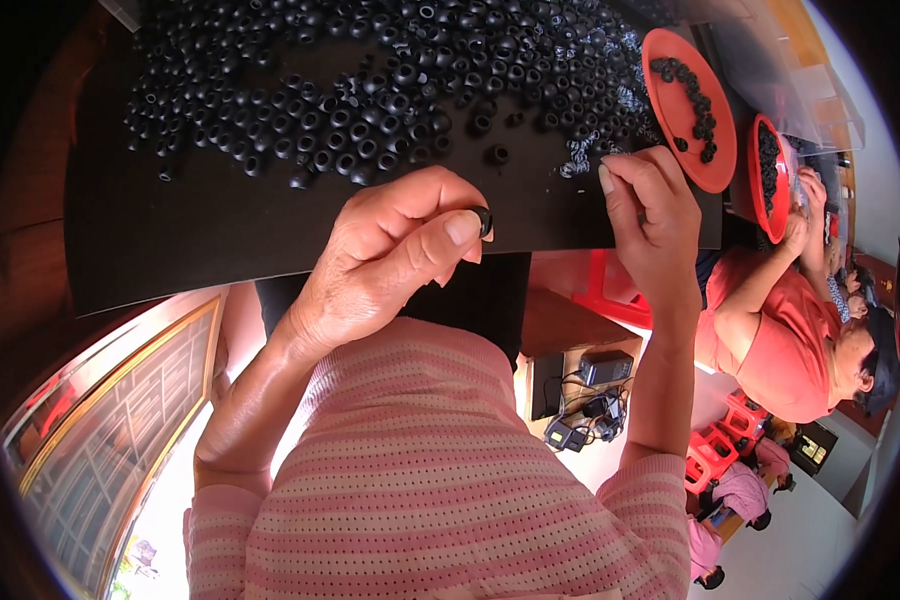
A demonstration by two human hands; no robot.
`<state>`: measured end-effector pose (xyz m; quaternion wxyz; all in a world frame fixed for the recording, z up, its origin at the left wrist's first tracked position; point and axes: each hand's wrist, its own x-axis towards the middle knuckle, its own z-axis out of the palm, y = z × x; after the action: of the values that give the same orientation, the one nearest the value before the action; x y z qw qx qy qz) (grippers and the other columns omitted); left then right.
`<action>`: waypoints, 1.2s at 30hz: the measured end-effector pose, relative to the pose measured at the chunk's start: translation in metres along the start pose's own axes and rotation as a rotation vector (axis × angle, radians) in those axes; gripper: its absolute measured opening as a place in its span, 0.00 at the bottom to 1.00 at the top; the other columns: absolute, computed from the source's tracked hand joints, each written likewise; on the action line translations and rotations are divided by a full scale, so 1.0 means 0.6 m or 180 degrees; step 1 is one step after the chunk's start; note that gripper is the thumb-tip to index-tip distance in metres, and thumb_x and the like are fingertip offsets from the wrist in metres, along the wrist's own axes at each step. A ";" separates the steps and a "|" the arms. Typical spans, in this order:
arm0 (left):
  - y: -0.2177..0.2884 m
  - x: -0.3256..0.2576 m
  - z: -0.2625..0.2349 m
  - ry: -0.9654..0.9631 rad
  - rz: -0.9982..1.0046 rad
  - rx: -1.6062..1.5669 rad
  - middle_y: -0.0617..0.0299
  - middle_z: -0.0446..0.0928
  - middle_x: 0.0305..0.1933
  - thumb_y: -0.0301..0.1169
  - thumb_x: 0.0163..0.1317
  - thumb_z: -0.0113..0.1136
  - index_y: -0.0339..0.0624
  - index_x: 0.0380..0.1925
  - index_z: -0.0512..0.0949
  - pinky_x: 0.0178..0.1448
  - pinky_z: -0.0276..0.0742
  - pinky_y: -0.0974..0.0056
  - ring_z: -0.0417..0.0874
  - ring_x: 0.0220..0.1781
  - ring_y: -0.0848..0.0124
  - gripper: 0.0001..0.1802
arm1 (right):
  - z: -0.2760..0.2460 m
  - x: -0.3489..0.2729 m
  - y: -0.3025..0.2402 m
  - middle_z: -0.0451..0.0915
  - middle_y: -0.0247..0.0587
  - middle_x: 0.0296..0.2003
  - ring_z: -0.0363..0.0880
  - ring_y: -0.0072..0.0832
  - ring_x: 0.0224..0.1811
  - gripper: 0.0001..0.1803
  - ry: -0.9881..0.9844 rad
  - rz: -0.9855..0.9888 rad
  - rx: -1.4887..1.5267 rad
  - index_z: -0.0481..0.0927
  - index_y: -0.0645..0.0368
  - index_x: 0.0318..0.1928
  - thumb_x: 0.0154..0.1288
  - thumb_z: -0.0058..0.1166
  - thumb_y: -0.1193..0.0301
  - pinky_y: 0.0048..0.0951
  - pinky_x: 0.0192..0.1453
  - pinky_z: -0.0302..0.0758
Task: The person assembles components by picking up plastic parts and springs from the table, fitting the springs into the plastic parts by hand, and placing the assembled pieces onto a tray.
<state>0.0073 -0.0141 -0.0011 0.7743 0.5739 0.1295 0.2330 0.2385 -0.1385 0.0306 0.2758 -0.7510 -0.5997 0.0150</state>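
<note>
Over the near edge of the black table, my left hand (390, 245) pinches a small black hollow round piece (486, 222) between thumb and fingertips. Further right, my right hand (655, 205) has thumb and forefinger pressed together; whatever is between them is too small to make out. Just left of its fingertips lies a little cluster of clear, whitish bits (576, 158). Beyond both hands spreads a wide heap of the same black hollow pieces (370, 110), with a single loose piece (498, 154) lying between my hands.
An orange-red oval tray (720, 165) holding some black pieces stands beyond my right hand. Farther right, a person (775, 330) in a red top works beside another red tray (773, 222). Below the table edge sits a wooden box (560, 325) with cables and black adapters (600, 410).
</note>
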 end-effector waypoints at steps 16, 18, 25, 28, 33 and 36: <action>-0.007 0.003 0.000 -0.0003 0.0072 0.0069 0.68 0.76 0.29 0.37 0.73 0.55 0.35 0.40 0.78 0.27 0.69 0.75 0.73 0.26 0.82 0.14 | 0.028 -0.009 0.004 0.77 0.39 0.36 0.80 0.38 0.30 0.10 0.0036 -0.0223 -0.0130 0.80 0.57 0.43 0.61 0.61 0.76 0.34 0.32 0.75; -0.005 0.002 0.001 0.0017 0.0048 0.0097 0.67 0.76 0.28 0.37 0.73 0.55 0.35 0.40 0.78 0.27 0.69 0.75 0.73 0.26 0.82 0.13 | 0.029 -0.010 0.004 0.77 0.39 0.36 0.80 0.38 0.30 0.10 0.0073 -0.0278 -0.0119 0.80 0.57 0.43 0.61 0.61 0.76 0.35 0.32 0.75; -0.010 0.003 0.002 0.0032 0.0213 0.0112 0.67 0.76 0.28 0.35 0.73 0.55 0.35 0.39 0.78 0.27 0.69 0.74 0.73 0.25 0.81 0.12 | 0.029 -0.013 0.003 0.77 0.40 0.35 0.79 0.41 0.29 0.09 0.0048 -0.0141 -0.0231 0.79 0.58 0.42 0.61 0.60 0.76 0.36 0.31 0.74; -0.007 0.002 0.002 0.0055 0.0166 0.0176 0.67 0.76 0.27 0.36 0.73 0.55 0.35 0.39 0.78 0.27 0.69 0.74 0.73 0.25 0.81 0.13 | 0.027 -0.010 0.004 0.76 0.41 0.35 0.78 0.41 0.29 0.08 0.0000 -0.0214 -0.0295 0.79 0.58 0.41 0.61 0.60 0.76 0.37 0.31 0.74; -0.003 0.000 0.001 0.0023 0.0074 0.0243 0.66 0.76 0.29 0.37 0.74 0.52 0.35 0.38 0.78 0.28 0.68 0.74 0.72 0.25 0.81 0.14 | 0.025 -0.012 -0.001 0.77 0.40 0.36 0.79 0.42 0.29 0.08 0.0010 -0.0112 -0.0288 0.79 0.58 0.41 0.61 0.60 0.76 0.37 0.31 0.74; -0.001 0.000 0.002 -0.0006 -0.0008 0.0306 0.64 0.76 0.32 0.37 0.75 0.49 0.35 0.37 0.77 0.30 0.68 0.74 0.71 0.26 0.81 0.15 | 0.021 -0.014 -0.001 0.74 0.41 0.35 0.75 0.32 0.29 0.08 -0.0002 -0.0104 -0.0235 0.79 0.62 0.43 0.63 0.58 0.80 0.27 0.32 0.72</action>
<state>0.0077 -0.0150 -0.0011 0.7463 0.6105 0.1405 0.2250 0.2312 -0.1414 0.0177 0.2480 -0.7508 -0.6121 -0.0114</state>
